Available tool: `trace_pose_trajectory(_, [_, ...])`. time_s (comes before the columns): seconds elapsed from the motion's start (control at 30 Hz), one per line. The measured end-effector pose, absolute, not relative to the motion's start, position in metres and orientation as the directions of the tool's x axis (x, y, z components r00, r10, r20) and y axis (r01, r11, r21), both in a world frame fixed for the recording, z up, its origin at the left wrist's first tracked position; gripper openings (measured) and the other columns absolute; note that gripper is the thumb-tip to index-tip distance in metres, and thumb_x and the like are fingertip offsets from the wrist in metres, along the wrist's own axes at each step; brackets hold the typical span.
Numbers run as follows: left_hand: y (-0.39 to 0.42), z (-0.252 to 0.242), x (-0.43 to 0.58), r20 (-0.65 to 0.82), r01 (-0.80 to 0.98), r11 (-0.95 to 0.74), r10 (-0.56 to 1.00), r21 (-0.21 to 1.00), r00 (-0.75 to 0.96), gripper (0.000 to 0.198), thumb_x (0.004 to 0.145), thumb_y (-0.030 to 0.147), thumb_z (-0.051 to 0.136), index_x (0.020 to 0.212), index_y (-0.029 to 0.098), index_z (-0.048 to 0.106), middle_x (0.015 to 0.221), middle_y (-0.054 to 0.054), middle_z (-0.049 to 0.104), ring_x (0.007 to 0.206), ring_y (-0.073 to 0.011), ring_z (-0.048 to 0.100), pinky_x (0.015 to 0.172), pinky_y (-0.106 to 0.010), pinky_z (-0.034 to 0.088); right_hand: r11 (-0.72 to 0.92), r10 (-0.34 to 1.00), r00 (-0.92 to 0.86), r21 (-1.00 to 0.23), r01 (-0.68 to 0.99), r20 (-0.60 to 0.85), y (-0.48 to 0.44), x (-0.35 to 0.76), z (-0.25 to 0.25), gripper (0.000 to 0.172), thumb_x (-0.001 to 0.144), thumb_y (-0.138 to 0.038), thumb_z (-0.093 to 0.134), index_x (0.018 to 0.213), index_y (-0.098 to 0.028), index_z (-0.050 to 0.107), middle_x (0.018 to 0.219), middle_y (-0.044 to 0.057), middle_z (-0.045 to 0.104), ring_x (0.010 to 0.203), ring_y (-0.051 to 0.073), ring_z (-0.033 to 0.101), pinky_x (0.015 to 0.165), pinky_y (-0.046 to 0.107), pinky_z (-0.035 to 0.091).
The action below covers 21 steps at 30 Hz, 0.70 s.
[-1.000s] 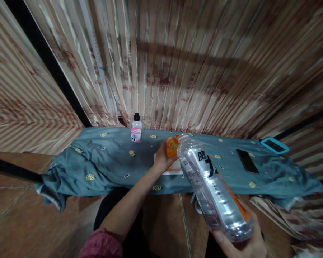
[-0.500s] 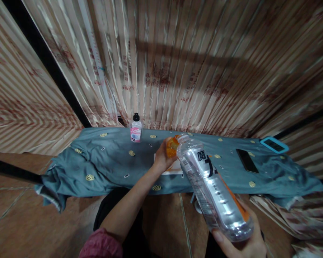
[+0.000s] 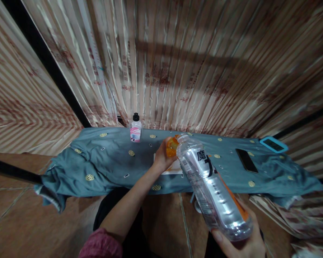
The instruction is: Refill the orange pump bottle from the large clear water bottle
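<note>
A large clear plastic bottle [image 3: 214, 190] with a silver and orange label lies slanted in the air, its neck toward the upper left. My right hand [image 3: 242, 236] is wrapped round its base. At the neck, my left hand [image 3: 163, 156] is closed on a translucent orange piece [image 3: 172, 146], whose exact kind I cannot make out. This piece meets the bottle's mouth or sits right against it. Below the hands, a white sheet with orange print [image 3: 174, 168] on the cloth is partly hidden by the left hand and the bottle.
A blue-grey patterned cloth [image 3: 110, 165] covers the narrow table. At its back stands a small pink-labelled bottle with a black cap [image 3: 135, 129]. To the right lie a dark phone [image 3: 247, 160] and a blue-framed device [image 3: 274, 144]. A pleated curtain [image 3: 161, 71] hangs behind.
</note>
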<state>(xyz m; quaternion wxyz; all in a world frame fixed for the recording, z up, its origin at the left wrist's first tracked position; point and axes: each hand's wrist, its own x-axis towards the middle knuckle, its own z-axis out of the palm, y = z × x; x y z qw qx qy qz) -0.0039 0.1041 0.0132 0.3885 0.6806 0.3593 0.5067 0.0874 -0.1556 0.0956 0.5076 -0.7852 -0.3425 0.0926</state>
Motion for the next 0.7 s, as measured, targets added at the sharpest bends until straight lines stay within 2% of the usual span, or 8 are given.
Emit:
trace_pose_trajectory(0.37, [0.099,0.024,-0.008,0.411,0.133,-0.45,0.878,0.883,0.245,0.063,0.068,0.023,0.079,0.125,0.021,0.052,0.12,-0.006,0.07,0.106,-0.0226,0.069,0.093,-0.037,0.057,-0.261,0.639,0.741,-0.849,0.46,0.205,-0.157,0.089,0.096,0.078,0.068,-0.061,0.071,0.128,-0.016,0.05,0.117,0.013,0.068,0.106,0.032,0.068,0.092,0.04,0.054])
trace_pose_trajectory(0.7, [0.103,0.015,-0.004,0.425,0.102,-0.456,0.875,0.884,0.231,0.068,0.066,0.021,0.08,0.128,0.022,0.051,0.124,-0.006,0.068,0.11,-0.0238,0.068,0.099,-0.039,0.055,-0.254,0.644,0.735,-0.847,0.467,0.212,-0.157,0.09,0.095,0.08,0.067,-0.064,0.071,0.128,-0.016,0.052,0.116,0.012,0.068,0.106,0.033,0.068,0.094,0.041,0.052])
